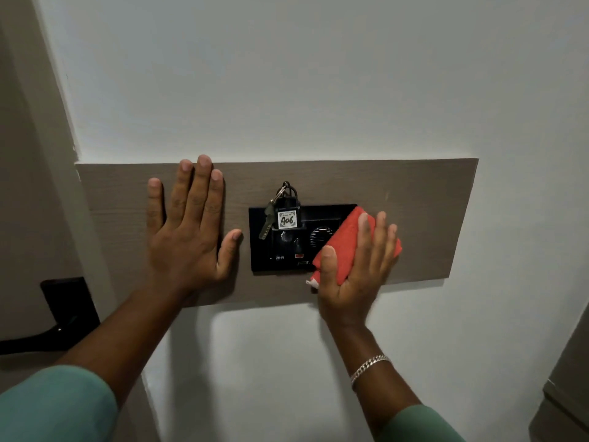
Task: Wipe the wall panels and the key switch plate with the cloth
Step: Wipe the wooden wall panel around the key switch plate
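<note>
A pale white wall (287, 74) fills most of the view, and across its middle runs a long brown wood-grain wall panel (414, 193), set flat against it and sloping slightly in the wide-angle picture. To the left a taller panel of the same brown finish (28, 186) stands at an angle, carrying a dark door handle (47, 333) on a black backplate low down. Near the middle of the long panel sits the black key switch plate (280, 250), glossy, with a round knob, a ribbed dial and a small red indicator on its face. The left hand (188, 237) lies flat and fully open on the panel just left of the plate, fingers spread upward, thumb tip close to the plate's left edge but apart from it; it holds nothing. The right hand (357, 269) presses a folded red cloth (344, 247) against the plate's right edge and the panel beside it, fingers splayed over the cloth and thumb pinning its lower left corner, so the cloth covers the plate's right side. A silver chain bracelet (369, 368) circles the right wrist, and green sleeves show at both forearms. A key bunch with a tag reading 406 (287, 218) hangs in the slot at the plate's upper part, between the two hands.
</note>
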Action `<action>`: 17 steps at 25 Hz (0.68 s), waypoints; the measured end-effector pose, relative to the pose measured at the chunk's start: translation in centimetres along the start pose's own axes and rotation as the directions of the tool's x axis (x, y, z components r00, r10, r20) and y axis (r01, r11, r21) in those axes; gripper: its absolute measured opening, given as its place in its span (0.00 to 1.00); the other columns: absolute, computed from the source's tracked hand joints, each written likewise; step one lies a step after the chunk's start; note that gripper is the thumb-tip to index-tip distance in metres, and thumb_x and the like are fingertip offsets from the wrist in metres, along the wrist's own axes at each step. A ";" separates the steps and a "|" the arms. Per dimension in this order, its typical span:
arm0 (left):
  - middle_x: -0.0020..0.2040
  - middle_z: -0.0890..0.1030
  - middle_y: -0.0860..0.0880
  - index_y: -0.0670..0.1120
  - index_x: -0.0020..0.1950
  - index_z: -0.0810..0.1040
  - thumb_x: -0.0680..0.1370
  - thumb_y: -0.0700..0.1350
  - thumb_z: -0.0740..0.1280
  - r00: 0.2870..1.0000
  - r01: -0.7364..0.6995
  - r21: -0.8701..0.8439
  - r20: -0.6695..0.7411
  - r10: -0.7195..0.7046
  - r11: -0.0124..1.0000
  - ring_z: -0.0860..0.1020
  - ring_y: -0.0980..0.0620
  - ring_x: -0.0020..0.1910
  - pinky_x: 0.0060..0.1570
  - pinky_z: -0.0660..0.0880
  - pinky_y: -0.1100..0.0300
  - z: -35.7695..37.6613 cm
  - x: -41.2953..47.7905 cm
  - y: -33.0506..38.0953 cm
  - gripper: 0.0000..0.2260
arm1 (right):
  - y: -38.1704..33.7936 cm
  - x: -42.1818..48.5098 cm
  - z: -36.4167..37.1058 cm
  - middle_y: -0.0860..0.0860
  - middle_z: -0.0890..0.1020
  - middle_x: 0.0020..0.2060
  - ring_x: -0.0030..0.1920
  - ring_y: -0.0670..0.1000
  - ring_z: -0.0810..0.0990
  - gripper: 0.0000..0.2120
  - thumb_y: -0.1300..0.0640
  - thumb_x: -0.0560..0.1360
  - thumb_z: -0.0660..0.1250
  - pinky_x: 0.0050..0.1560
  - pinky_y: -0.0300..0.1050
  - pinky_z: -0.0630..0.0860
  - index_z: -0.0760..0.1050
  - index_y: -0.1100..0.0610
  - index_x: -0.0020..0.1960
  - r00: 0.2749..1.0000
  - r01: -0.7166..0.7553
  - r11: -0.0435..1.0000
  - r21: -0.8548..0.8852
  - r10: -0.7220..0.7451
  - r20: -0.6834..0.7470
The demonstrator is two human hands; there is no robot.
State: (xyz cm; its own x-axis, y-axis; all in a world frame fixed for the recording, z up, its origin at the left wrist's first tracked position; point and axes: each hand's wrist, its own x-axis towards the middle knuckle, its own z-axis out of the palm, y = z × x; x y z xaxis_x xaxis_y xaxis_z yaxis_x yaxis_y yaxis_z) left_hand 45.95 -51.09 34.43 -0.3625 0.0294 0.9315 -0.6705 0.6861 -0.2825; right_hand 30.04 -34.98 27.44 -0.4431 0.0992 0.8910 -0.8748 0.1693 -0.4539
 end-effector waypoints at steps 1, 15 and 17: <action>0.81 0.49 0.44 0.41 0.80 0.48 0.78 0.58 0.52 1.000 -0.001 -0.006 0.003 0.001 1.000 0.40 0.47 0.80 0.77 0.37 0.44 0.0 0.1 0.0 0.35 | -0.3 -0.6 0.2 0.58 0.61 0.79 0.81 0.59 0.53 0.32 0.43 0.78 0.59 0.78 0.67 0.52 0.61 0.56 0.77 0.998 -0.067 0.998 0.012 0.067 -0.017; 0.81 0.48 0.43 0.40 0.80 0.50 0.78 0.58 0.55 1.000 -0.010 -0.046 -0.024 0.009 0.999 0.42 0.46 0.81 0.77 0.39 0.42 0.0 -0.1 -0.1 0.36 | -5.9 -6.9 3.4 0.55 0.50 0.82 0.82 0.55 0.46 0.36 0.44 0.79 0.60 0.81 0.56 0.49 0.50 0.55 0.80 0.949 -0.312 0.942 0.121 0.315 -0.004; 0.81 0.51 0.42 0.40 0.80 0.51 0.78 0.58 0.55 1.000 -0.010 -0.045 -0.029 0.009 0.999 0.42 0.47 0.81 0.77 0.39 0.42 -0.1 0.0 0.0 0.36 | -5.1 -7.6 2.8 0.54 0.49 0.82 0.82 0.55 0.46 0.35 0.44 0.79 0.60 0.81 0.53 0.48 0.50 0.52 0.80 0.972 -0.234 0.969 0.075 0.230 0.054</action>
State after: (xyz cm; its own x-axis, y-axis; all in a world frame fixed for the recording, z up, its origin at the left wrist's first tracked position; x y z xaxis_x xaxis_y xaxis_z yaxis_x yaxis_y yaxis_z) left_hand 46.07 -51.03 34.47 -0.3493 0.0563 0.9353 -0.6371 0.7177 -0.2811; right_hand 37.31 -39.33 23.00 -0.6423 0.0824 0.7620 -0.7592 0.0679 -0.6473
